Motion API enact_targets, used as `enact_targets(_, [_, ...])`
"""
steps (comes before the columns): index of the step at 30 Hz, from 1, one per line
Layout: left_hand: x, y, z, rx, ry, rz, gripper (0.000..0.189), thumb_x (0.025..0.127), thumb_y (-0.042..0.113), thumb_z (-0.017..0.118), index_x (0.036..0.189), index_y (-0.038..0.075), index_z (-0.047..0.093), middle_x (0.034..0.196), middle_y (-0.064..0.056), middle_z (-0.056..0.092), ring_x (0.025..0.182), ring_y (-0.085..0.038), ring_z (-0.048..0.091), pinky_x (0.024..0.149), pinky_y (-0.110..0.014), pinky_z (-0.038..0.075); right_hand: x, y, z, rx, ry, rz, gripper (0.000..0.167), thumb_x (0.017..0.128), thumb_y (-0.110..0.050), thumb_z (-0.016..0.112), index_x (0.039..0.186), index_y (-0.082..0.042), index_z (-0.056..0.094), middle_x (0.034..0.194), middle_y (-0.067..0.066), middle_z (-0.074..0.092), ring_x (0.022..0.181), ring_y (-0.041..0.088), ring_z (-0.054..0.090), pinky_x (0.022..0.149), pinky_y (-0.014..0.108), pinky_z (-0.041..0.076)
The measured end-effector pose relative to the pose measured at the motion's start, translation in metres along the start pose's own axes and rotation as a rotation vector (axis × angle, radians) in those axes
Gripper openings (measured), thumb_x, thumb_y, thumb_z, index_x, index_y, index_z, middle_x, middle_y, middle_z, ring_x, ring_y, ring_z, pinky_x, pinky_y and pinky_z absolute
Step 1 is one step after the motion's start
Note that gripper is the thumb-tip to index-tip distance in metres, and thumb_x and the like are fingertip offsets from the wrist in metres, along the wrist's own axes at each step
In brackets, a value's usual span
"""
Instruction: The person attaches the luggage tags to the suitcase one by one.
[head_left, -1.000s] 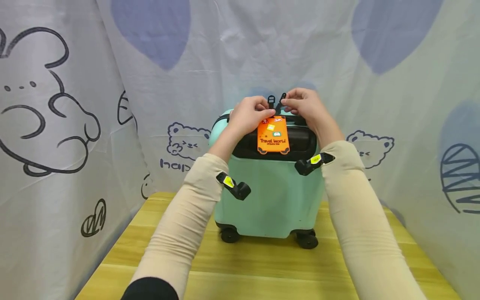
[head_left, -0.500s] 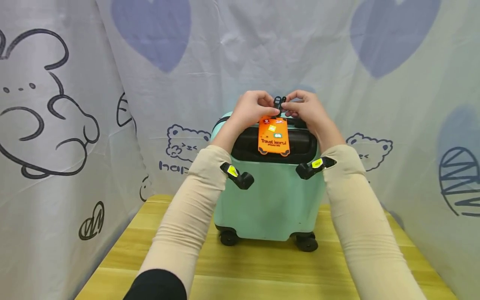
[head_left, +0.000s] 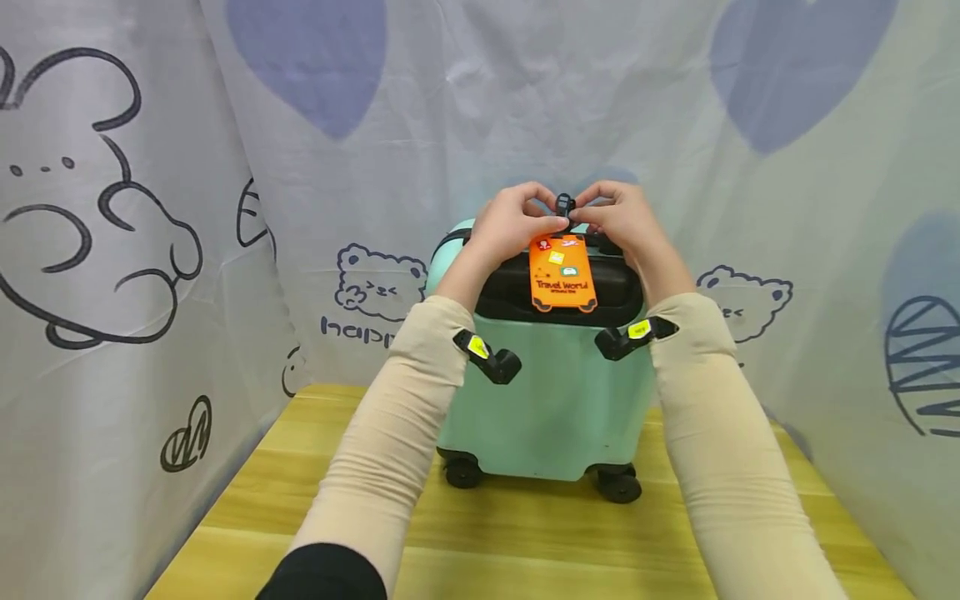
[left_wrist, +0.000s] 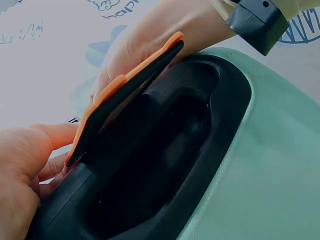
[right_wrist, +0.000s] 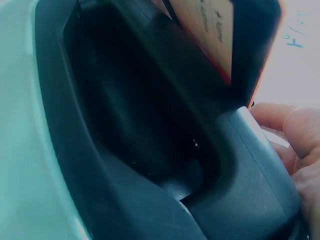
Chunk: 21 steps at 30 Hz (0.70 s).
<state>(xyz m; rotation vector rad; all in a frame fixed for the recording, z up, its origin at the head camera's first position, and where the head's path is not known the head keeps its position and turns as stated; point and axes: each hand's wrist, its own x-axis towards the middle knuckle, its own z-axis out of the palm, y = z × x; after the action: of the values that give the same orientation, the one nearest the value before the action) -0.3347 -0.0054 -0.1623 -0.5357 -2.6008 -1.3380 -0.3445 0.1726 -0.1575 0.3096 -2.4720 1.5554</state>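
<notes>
A mint-green suitcase [head_left: 555, 400] stands upright with its black top handle [left_wrist: 65, 200] facing me. Against the handle hangs an orange luggage tag [head_left: 564, 279] marked "Travel World", on a black buckle strap [head_left: 564, 205]. My left hand [head_left: 515, 221] pinches the strap's buckle side just above the tag. From the other side, my right hand [head_left: 621, 223] pinches the strap's free end near the buckle. Whether that end passes through the buckle, I cannot tell. The left wrist view has the tag [left_wrist: 131, 75] nearly edge-on; in the right wrist view, its dark back [right_wrist: 255, 45] shows a paper insert.
Wood-grain table boards [head_left: 525, 542] lie under the suitcase's black wheels [head_left: 618, 485]. A white cloth backdrop [head_left: 480, 100] with drawn bears and purple hearts hangs close behind and at both sides. Black wrist cameras [head_left: 495, 360] jut from both sleeves.
The strap's two ends stood apart in a V a second ago; now they overlap between my fingers. My left hand and the tag have shifted slightly right.
</notes>
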Motion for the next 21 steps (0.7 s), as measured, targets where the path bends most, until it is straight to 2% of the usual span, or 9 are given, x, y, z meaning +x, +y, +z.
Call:
enact_targets(9, [-0.0043,-0.0038,-0.0016,0.004,0.009,0.005,0.039,0.089,0.037,0.07,0.122,0.025,0.055,0.108,-0.003,0.067,0.088,-0.02,0.064,0.077,-0.029,0.053,-0.0024,0.0005,0.0043,-0.051,-0.02,-0.012,0.017,0.093,-0.024,0.066,0.104,-0.01,0.067,0.106,0.0,0.058,0.079,0.019,0.051,0.077,0.03,0.043])
enact_targets(15, [-0.005,-0.0033,-0.0013,-0.015,-0.001,0.013,0.04,0.089,0.036,0.07,0.124,0.027,0.053,0.108,-0.004,0.065,0.089,-0.021,0.063,0.077,-0.03,0.053,-0.0031,0.0033,0.0031,-0.072,-0.039,-0.054,0.018,0.094,-0.02,0.065,0.105,-0.007,0.066,0.096,0.0,0.066,0.081,0.024,0.052,0.077,0.034,0.044])
enact_targets(21, [-0.0031,-0.0001,0.001,-0.013,-0.001,0.029,0.043,0.089,0.036,0.07,0.127,0.028,0.051,0.109,-0.005,0.064,0.089,-0.022,0.063,0.077,-0.03,0.053,-0.0041,0.0054,-0.0003,-0.071,-0.058,-0.141,0.019,0.095,-0.014,0.063,0.106,0.0,0.065,0.094,0.003,0.069,0.101,0.031,0.06,0.092,0.041,0.048])
